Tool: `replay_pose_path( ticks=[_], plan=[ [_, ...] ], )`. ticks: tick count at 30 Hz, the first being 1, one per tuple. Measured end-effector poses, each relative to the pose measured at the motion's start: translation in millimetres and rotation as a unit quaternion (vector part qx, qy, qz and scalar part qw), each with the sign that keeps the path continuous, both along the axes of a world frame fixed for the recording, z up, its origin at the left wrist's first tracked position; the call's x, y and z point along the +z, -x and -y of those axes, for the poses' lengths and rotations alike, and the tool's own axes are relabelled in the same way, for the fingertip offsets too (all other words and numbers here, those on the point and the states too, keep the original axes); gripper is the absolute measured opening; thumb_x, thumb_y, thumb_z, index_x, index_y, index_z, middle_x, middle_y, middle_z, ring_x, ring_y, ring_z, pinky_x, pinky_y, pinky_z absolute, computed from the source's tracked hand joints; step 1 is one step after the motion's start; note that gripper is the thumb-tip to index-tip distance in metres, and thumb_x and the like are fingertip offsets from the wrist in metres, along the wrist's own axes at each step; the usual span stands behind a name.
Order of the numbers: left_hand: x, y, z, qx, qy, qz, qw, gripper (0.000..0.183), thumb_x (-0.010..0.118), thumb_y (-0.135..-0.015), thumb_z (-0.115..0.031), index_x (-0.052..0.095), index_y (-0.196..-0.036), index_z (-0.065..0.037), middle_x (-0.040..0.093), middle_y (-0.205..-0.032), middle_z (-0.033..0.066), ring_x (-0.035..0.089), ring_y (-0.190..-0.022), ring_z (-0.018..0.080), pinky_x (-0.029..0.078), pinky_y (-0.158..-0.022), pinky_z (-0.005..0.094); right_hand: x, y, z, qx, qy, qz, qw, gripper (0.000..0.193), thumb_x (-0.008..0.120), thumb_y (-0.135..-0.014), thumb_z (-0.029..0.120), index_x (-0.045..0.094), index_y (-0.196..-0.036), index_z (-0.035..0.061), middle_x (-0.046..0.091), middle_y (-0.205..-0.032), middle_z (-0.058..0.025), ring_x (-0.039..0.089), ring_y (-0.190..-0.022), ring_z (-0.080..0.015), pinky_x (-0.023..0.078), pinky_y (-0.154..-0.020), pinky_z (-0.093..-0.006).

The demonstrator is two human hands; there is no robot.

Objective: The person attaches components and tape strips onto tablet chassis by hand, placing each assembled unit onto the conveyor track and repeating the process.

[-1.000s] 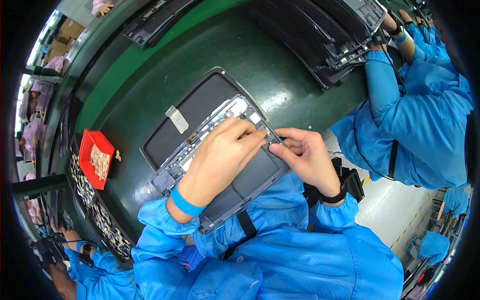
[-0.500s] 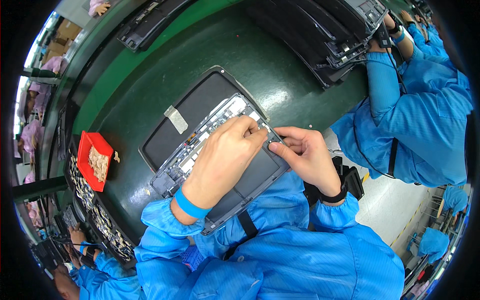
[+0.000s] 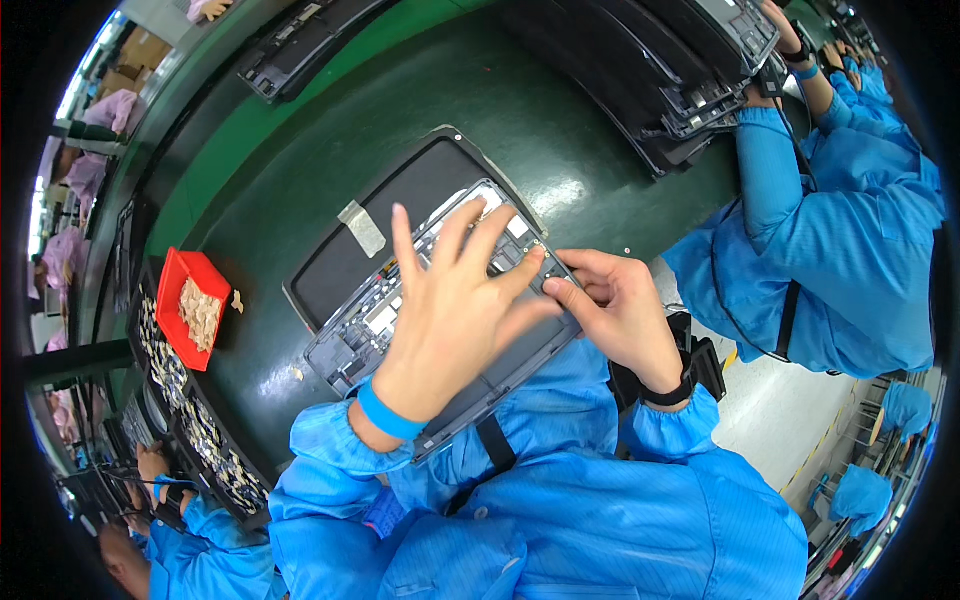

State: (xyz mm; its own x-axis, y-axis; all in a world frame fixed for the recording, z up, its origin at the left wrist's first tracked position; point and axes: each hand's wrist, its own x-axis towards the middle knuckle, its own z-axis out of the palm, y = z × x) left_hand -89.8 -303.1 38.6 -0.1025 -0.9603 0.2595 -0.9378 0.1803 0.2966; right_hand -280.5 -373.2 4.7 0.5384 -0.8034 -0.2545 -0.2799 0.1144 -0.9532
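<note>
A laptop base (image 3: 545,340) with exposed circuit parts lies tilted in front of me, near edge over my lap. My left hand (image 3: 440,310) is palm down above it, fingers spread and holding nothing visible. Its index fingertip is at the right corner, perhaps touching there, and the thumb is smeared by motion. My right hand (image 3: 630,315) pinches that same right corner edge between thumb and fingers. Beneath the base and beyond it lies a black laptop lid (image 3: 335,270) with a silvery tape strip (image 3: 361,229) on it.
A red bin (image 3: 176,320) of beige scraps stands left on the green table (image 3: 290,210). Beside it are black trays (image 3: 215,450) of small pieces. Stacked black laptop housings (image 3: 660,100) lie at the far right, near a co-worker in a blue smock (image 3: 830,240).
My left hand has opened from a pinch near the right corner, its fingers now spread and raised. The right hand keeps its grip on the corner.
</note>
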Motion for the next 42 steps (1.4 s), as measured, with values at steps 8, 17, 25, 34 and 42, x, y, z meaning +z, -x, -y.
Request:
replay_pose_path(
  ticks=[8,17,25,34,42],
  plan=[
    [-7.5,7.8,-35.9,-0.035,-0.117,-0.018,0.992,0.103,0.084,-0.078,-0.039,0.036,-0.157,0.007,0.036,-0.164,0.0276,0.033,-0.155,0.0393,0.029,-0.125,0.0527,3.5,-12.7,0.3,-0.026,-0.016,0.005,1.000,0.030,0.073,-0.097,0.009,0.067,-0.121,-0.0090,0.077,-0.088,-0.0119,0.071,-0.069,-0.0119,0.052,-0.049,-0.0250],
    [-7.2,16.0,-44.4,0.011,-0.088,0.013,0.996,0.083,0.081,-0.080,-0.024,0.048,-0.148,0.008,0.046,-0.156,0.0288,0.042,-0.149,0.0398,0.040,-0.120,0.0506,4.7,-19.9,6.4,-0.074,0.431,-0.191,0.879,0.032,0.076,-0.095,0.027,0.072,-0.101,-0.0041,0.068,-0.092,-0.0167,0.065,-0.089,-0.0338,0.052,-0.080,-0.0406],
    [-14.6,8.3,-53.7,0.042,0.028,0.074,0.996,0.056,0.070,-0.082,-0.019,0.065,-0.135,-0.002,0.061,-0.143,0.0210,0.057,-0.138,0.0323,0.036,-0.119,0.0610,22.0,-22.9,-0.8,0.023,0.070,-0.078,0.994,0.040,0.060,-0.108,0.031,0.067,-0.088,-0.0024,0.055,-0.065,-0.0032,0.054,-0.063,-0.0111,0.041,-0.055,-0.0307],
    [7.9,-57.2,-90.5,0.325,-0.020,0.022,0.945,0.095,0.087,-0.076,-0.045,0.047,-0.156,-0.013,0.043,-0.157,0.0284,0.038,-0.149,0.0470,0.023,-0.122,0.0658,-4.4,-59.9,62.7,-0.030,0.467,-0.204,0.860,0.046,0.068,-0.101,0.037,0.067,-0.111,-0.0080,0.068,-0.112,-0.0288,0.063,-0.109,-0.0416,0.050,-0.092,-0.0483],
    [-38.9,-87.9,-128.3,0.299,0.100,-0.323,0.892,0.121,0.091,-0.079,-0.035,0.015,-0.163,0.008,0.023,-0.164,0.0388,0.030,-0.152,0.0523,0.031,-0.123,0.0538,30.7,-109.9,78.9,0.045,-0.061,0.062,0.995,0.043,0.068,-0.103,0.032,0.069,-0.123,-0.0056,0.076,-0.107,-0.0090,0.071,-0.098,-0.0155,0.054,-0.089,-0.0292]
  ],
)
